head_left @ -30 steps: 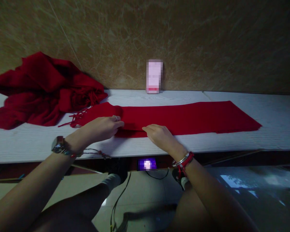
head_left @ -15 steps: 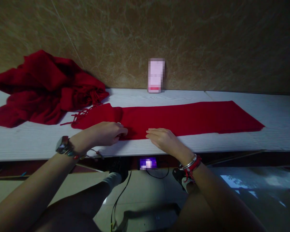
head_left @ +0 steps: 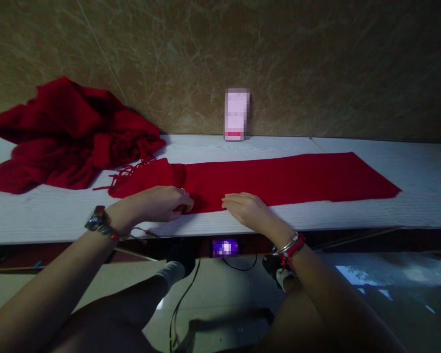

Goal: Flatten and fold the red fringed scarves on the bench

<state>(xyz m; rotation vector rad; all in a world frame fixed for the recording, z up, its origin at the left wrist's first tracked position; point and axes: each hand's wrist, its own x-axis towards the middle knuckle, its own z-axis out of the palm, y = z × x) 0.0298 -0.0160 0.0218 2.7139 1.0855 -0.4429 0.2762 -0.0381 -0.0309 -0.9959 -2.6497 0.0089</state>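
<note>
Head view. Red scarf (head_left: 264, 179): lying flat and lengthwise across the white tabletop (head_left: 419, 196), fringe at its left end. Left hand (head_left: 158, 203): fingers curling closed, pinching the scarf's near edge. Right hand (head_left: 248, 211): lying open and flat, fingertips pressing on the same near edge, holding nothing. Crumpled red cloth (head_left: 66, 137): sitting far left. Pink box (head_left: 236, 114): standing against the far wall.

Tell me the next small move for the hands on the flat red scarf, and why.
Probably slide the right hand rightward along the long flat red knitted scarf to smooth it: the left hand pinches its near edge on the white tabletop, and most of the length lies to the right.
</note>
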